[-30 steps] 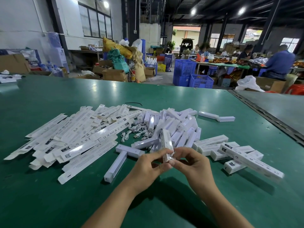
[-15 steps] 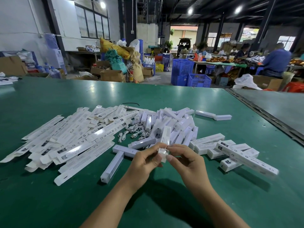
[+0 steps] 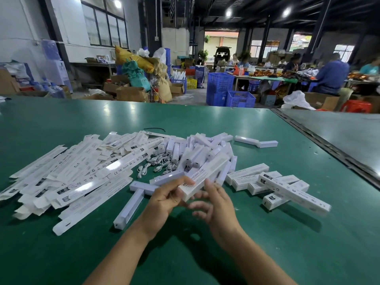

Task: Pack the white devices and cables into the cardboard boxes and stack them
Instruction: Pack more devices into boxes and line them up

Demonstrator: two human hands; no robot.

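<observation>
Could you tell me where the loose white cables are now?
Head view, on the green table: the cables lie between the flat boxes on the left and the white devices on the right, beyond the left hand.

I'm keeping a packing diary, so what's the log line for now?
left hand grips white box | right hand beside box, grip unclear | closed boxes stacked at right

Dim hall, round white ceiling lamps flaring, far open doorway blown out by daylight, pale glare patches on glossy green table top, soft shadows beneath forearms, right hand and long white cardboard box motion-blurred, wide-angle bending at edges.
</observation>
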